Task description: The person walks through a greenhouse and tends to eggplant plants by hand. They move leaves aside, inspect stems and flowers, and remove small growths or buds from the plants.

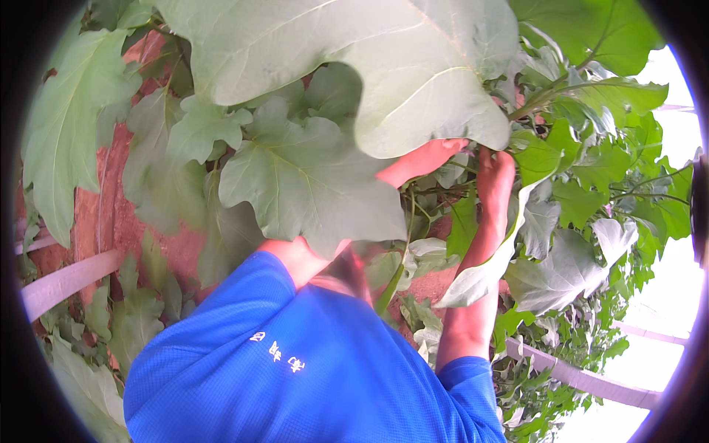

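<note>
Broad, lobed leaves of what looks like an eggplant plant (310, 171) spread before me. My left forearm passes beneath one of them, and my left hand (437, 150) comes out under the edge of a large pale leaf (432, 111), which covers part of it. Close to its right is my right hand (496, 169), raised among thin stems with the fingers bent, their tips partly hidden by the same leaf. A small purplish spot shows between the hands. Whether either hand grips a stem cannot be made out. A curled leaf (487, 274) crosses in front of my right forearm.
Dense foliage (576, 183) fills the right side, with green stems (545, 99) at the upper right. Reddish soil (183, 249) shows between leaves at the left. Pale curved bands (72, 279) lie at the left and lower right (587, 382). Bright light comes from the right.
</note>
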Demonstrator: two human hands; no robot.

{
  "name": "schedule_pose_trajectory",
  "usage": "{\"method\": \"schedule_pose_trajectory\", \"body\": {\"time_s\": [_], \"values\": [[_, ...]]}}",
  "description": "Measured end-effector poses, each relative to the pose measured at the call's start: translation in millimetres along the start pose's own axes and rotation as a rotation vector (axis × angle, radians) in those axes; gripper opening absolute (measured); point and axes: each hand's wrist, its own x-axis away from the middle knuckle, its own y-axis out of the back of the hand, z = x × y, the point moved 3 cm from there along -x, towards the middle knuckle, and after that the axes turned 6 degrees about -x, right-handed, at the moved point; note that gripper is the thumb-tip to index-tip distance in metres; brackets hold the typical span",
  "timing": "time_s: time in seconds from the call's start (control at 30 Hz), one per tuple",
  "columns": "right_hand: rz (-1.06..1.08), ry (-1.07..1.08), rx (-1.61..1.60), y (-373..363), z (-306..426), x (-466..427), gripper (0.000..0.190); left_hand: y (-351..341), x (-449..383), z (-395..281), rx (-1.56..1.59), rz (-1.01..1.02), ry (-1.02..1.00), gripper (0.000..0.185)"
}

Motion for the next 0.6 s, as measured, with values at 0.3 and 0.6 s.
{"method": "schedule_pose_trajectory", "body": {"time_s": [0.3,0.6], "values": [[0.228,-0.210,0.034,11,-11,-11,0.037,-20,-35,12,0.130,0.091,-0.074,0.033],[0.286,-0.264,-0.090,14,-46,-10,0.034,-27,-44,11,0.129,0.256,0.130,0.048]]}}
